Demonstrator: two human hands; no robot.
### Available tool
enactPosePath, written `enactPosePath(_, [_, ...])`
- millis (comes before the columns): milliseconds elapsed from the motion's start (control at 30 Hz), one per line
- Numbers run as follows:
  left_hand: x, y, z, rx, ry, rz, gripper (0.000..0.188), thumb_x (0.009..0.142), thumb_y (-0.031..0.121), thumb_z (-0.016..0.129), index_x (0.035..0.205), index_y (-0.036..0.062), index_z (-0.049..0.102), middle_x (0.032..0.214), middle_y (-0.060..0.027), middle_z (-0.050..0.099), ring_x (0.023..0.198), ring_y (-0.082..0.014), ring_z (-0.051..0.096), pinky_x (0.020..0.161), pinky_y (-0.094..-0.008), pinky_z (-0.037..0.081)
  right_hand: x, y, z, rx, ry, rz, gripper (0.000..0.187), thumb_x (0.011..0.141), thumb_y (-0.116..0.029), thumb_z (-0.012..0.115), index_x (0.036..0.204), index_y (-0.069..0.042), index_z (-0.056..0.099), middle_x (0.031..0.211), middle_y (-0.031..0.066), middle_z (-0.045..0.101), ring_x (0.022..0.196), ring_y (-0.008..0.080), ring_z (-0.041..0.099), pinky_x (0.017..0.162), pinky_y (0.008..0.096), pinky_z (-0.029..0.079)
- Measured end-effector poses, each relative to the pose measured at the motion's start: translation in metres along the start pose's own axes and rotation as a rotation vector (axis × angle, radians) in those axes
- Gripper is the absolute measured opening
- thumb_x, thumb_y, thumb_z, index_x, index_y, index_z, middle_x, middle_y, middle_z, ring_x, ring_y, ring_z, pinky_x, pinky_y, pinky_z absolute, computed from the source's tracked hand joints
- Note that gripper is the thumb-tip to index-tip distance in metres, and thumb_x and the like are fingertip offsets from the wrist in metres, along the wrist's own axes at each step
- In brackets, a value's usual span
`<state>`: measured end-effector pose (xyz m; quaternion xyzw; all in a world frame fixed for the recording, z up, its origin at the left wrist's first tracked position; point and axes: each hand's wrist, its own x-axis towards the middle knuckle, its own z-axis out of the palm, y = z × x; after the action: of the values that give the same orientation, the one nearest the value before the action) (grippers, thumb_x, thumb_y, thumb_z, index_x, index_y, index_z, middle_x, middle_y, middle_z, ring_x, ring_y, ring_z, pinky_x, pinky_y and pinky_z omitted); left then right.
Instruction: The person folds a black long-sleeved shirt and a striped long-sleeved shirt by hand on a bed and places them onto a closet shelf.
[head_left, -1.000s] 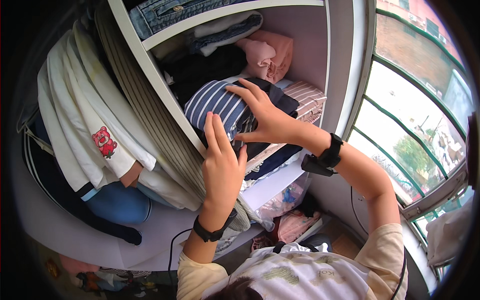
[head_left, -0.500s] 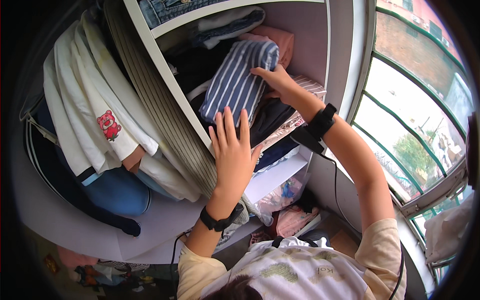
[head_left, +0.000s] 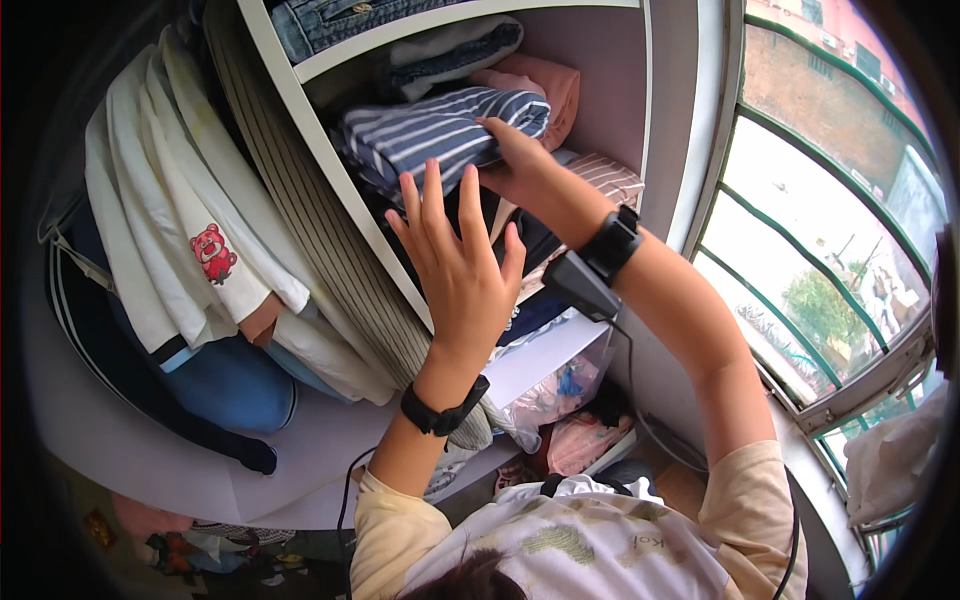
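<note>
A folded blue garment with white stripes [head_left: 420, 130] lies across the upper part of an open shelf compartment. My right hand [head_left: 524, 165] grips its near right side, the thumb on top and the other fingers partly hidden beneath. Just in front of the garment, my left hand [head_left: 455, 250] is raised with fingers spread, holding nothing; whether a fingertip brushes the cloth I cannot tell. Dark clothes show below the striped garment. Pink folded cloth [head_left: 556, 88] sits behind it, beside a white and dark blue folded piece [head_left: 455, 62].
White tops [head_left: 185, 220] and a striped brown garment [head_left: 290, 190] hang left of the shelf's white upright [head_left: 320, 150]. Folded jeans [head_left: 350, 25] occupy the compartment above. A clear bag [head_left: 562, 385] sits lower down. A barred window [head_left: 800, 220] is at right; cables trail from both wrist bands.
The striped garment has turned from steeply slanted to lying more crosswise, its near end swinging up and left. My right hand moved slightly left; my left hand lifted off it, spreading its fingers.
</note>
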<state>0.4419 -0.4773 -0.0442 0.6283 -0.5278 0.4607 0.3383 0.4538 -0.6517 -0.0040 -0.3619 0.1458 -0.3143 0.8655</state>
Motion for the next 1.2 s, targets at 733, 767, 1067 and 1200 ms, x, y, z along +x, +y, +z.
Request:
enactPosePath(733, [0.021,-0.041,0.034,0.631,-0.348,-0.008,0.061,0.075,0.009,0.066,0.132,0.0107,0.046,0.128,-0.0178,0.051,0.123,-0.0328,0.045,0.108,-0.0524,0.023,-0.035,-0.03,-0.075,-1.983,0.163,-0.728,0.076,0.083,-0.045,0.059,0.135,0.004,0.031,0.081,0.0188,0.066,0.082,0.0317,0.065,0.087,0.0463,0.036])
enactPosePath(767, [0.02,-0.045,0.039,0.591,-0.285,-0.02,0.059,0.073,0.005,0.066,0.129,0.0125,0.049,0.127,-0.0162,0.053,0.122,-0.0325,0.046,0.108,-0.0521,0.023,-0.037,-0.035,-0.084,-1.986,0.163,-0.729,0.076,0.083,-0.045,0.059,0.135,0.004,0.031,0.081,0.0188,0.066,0.082,0.0317,0.065,0.087,0.0463,0.036])
enactPosePath(1067, [0.029,-0.062,0.045,0.457,-0.232,-0.11,0.056,0.071,-0.002,0.06,0.124,0.0163,0.053,0.126,-0.0007,0.055,0.122,-0.0256,0.046,0.109,-0.0547,0.02,-0.038,-0.032,-0.054,-2.036,-0.092,-1.359,0.078,0.069,-0.016,0.074,0.137,-0.018,0.036,0.124,0.0112,0.053,0.112,0.0283,0.05,0.089,0.0429,0.041])
enactPosePath(1200, [0.03,-0.059,0.044,0.456,-0.216,-0.111,0.057,0.072,-0.002,0.06,0.125,0.0167,0.052,0.127,-0.0001,0.054,0.124,-0.0228,0.043,0.109,-0.058,0.014,-0.006,-0.019,-0.035,-2.17,-0.181,-1.596,0.082,0.065,-0.015,0.076,0.137,-0.023,0.038,0.125,0.0081,0.05,0.115,0.0298,0.047,0.091,0.0421,0.042])
